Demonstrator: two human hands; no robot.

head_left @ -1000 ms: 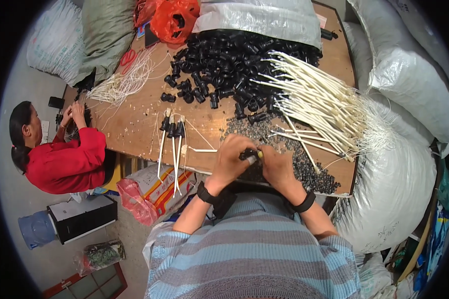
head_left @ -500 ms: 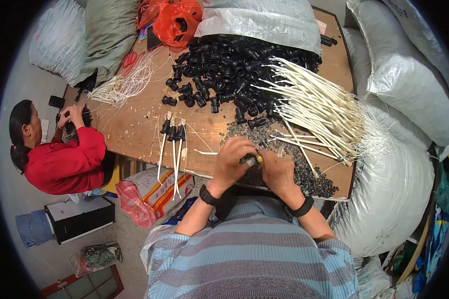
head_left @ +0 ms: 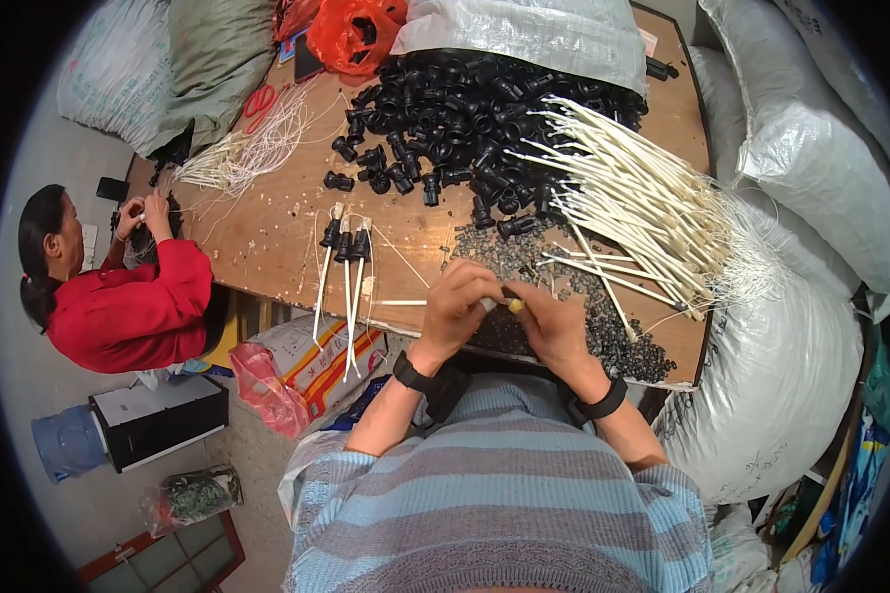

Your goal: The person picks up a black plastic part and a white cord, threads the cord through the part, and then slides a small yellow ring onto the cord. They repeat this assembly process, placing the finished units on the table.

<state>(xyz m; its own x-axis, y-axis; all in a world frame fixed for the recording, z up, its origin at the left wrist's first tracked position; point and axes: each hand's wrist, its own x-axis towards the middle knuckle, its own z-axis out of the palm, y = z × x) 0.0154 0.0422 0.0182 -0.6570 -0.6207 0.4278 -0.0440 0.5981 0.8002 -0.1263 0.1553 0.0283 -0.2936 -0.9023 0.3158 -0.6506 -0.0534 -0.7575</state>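
Ribbed sweater (head_left: 504, 465) in broad light-blue and grey stripes, grey textured band (head_left: 504, 558) across the chest, sleeves (head_left: 331, 479) ending near the elbows, bare left hand (head_left: 457, 304) with a black strap (head_left: 412, 375) and chunky black block (head_left: 449, 393) at the wrist, bare right hand (head_left: 558, 332) with a black wristband (head_left: 605, 399)

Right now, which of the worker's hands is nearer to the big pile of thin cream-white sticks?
Right. The right hand is on the worker's side of the thin cream-white sticks, near their left end; the left hand is farther left.
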